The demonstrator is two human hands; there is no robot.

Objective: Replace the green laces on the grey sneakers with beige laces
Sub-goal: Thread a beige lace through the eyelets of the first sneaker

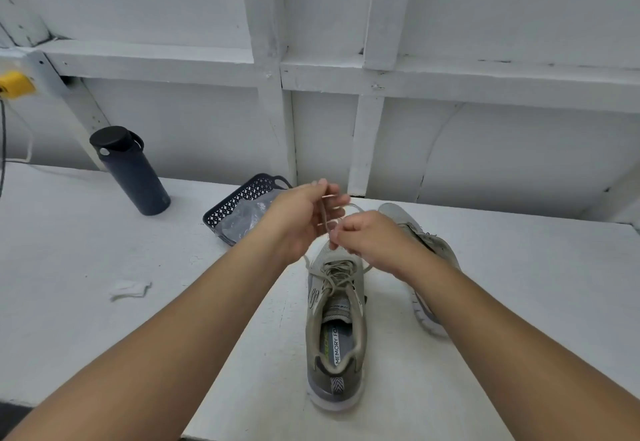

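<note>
White panelled wall backs a white counter (pixel 104 250), and we record the following on it. One grey sneaker (pixel 335 333) stands upright near the counter's front edge, heel toward us, toe toward the wall, and it is threaded with a beige lace (pixel 334 276) across its eyelets. We see both free ends of that lace raised above the toe. Our left hand (pixel 300 218) pinches one strand between thumb and fingertips, fingers curled. Our right hand (pixel 367 236) pinches the other strand just beside it, fingers likewise curled; the two hands are close together, nearly touching. A second grey sneaker (pixel 424 250) lies tilted on its side just right of the first, partly hidden under our right forearm; we cannot tell its lacing. Behind the left hand, toward the counter's back edge, sits a dark perforated basket (pixel 239 198) holding clear plastic. A dark bottle (pixel 133 173) stands upright at back left. A scrap of white paper (pixel 130 290) lies left of the shoes.
</note>
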